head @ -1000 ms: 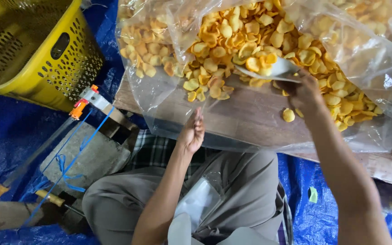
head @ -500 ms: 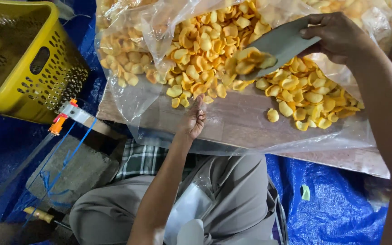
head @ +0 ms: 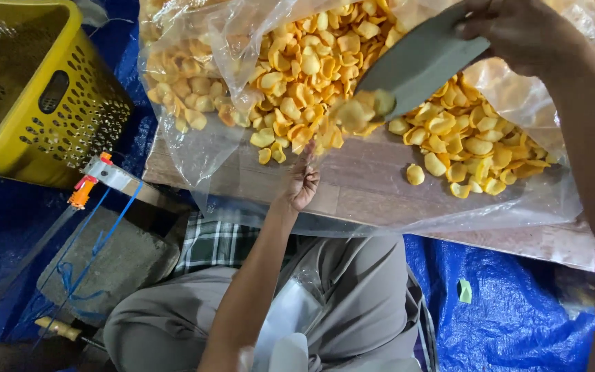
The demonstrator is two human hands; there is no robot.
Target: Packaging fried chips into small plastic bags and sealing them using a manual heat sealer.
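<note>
Trousers (head: 352,289) of grey cloth fill the bottom centre of the frame, with a clear plastic bag (head: 290,313) lying on the lap and a checked cloth (head: 218,241) just above it. Blue tarpaulin (head: 511,310) covers the floor at lower right and along the left edge, where a grey concrete block (head: 115,258) sits with blue string and a thin metal blade with an orange fitting (head: 80,193) across it. From the lap the left arm reaches up to the frame's middle, and the left hand (head: 302,182) pinches the edge of a large clear plastic sheet (head: 380,213) spread over the wooden worktop (head: 366,182); its fingers are curled closed on the film. Beyond it, a heap of yellow-orange chips (head: 311,69) lies inside the plastic across the upper centre, with a smaller spread at centre right and one loose chip (head: 415,174) apart from the rest. At upper right the right hand (head: 511,31) grasps a grey flat scoop (head: 421,62), tilted down to the left, with a few chips blurred at its lower tip. A yellow perforated basket (head: 43,96) stands at upper left.
</note>
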